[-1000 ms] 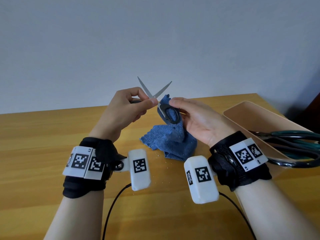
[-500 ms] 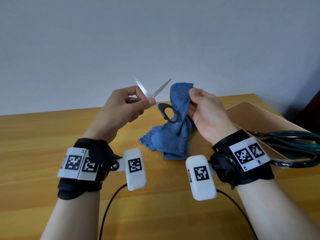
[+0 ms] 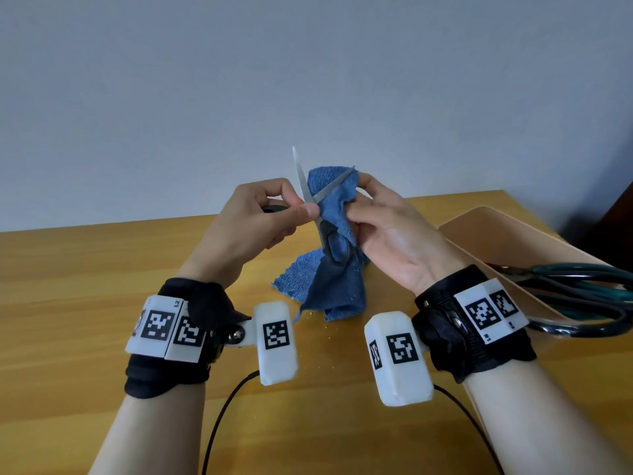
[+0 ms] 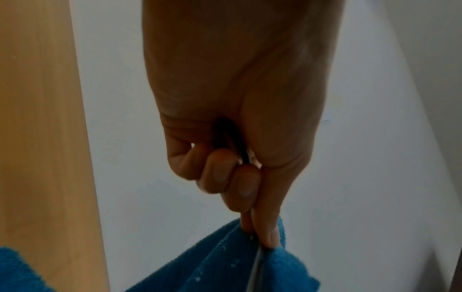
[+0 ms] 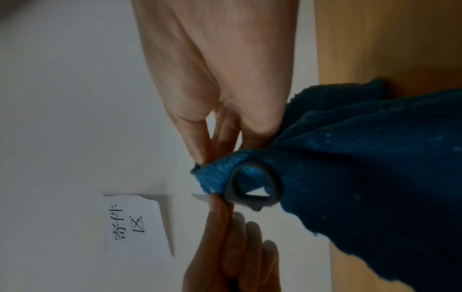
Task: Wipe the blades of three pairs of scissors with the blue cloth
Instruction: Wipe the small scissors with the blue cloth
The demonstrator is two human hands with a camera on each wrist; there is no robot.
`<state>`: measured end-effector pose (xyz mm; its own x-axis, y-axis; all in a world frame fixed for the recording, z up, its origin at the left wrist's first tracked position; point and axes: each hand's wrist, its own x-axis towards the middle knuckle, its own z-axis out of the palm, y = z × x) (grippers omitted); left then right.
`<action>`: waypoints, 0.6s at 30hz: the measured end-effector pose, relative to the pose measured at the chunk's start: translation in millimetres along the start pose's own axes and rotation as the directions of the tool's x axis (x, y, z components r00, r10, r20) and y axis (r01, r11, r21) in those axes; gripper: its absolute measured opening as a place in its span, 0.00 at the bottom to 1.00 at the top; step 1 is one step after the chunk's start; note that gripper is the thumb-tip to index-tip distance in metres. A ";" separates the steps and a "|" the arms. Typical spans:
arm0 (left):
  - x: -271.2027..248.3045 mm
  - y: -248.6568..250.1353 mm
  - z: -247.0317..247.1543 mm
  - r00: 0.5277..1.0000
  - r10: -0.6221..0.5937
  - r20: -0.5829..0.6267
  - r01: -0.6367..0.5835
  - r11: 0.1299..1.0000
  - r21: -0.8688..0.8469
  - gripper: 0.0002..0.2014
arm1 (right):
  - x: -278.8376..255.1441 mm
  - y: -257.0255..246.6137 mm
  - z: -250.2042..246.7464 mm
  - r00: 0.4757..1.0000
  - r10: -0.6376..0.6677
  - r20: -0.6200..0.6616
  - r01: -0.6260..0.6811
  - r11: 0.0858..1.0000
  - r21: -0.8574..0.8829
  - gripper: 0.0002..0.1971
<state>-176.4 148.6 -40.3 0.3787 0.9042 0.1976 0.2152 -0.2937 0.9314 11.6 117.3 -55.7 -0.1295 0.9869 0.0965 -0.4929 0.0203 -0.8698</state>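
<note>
Scissors open, gripped in left hand just above the desk, right hand pinching blue cloth round one blade, cloth tail on desk between wrists

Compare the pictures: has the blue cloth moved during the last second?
Yes. The right hand has lifted the blue cloth off the table, up against the wall, onto a scissor blade.

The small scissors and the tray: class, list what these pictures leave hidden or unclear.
- Right blade of the small scissors: head view, partly wrapped by the blue cloth.
- Far handle loop: head view, inside the left hand.
- Large scissors in the tray: blades cut off by the picture's right edge; their number unclear.
</note>
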 end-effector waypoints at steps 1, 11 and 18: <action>-0.3 0.4 1.6 1.000 0.002 0.016 -0.002 1.000 0.008 0.14 | 0.3 2.1 0.3 1.000 -0.004 0.004 0.004 1.000 -0.002 0.16; -0.5 3.5 5.6 0.998 0.045 0.042 -0.050 0.991 0.127 0.12 | 1.9 9.6 2.3 0.988 -0.066 -0.139 0.051 0.993 -0.111 0.14; -2.0 7.9 8.8 0.998 0.047 0.050 -0.054 0.989 0.134 0.12 | 4.3 10.4 9.4 0.962 -0.131 -0.238 0.081 0.975 -0.208 0.09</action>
<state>-167.5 141.7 -36.0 0.4334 0.8725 0.2258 0.3135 -0.3809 0.8699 -2.1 120.3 -59.8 0.1443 0.9853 0.0919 -0.3118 0.1334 -0.9408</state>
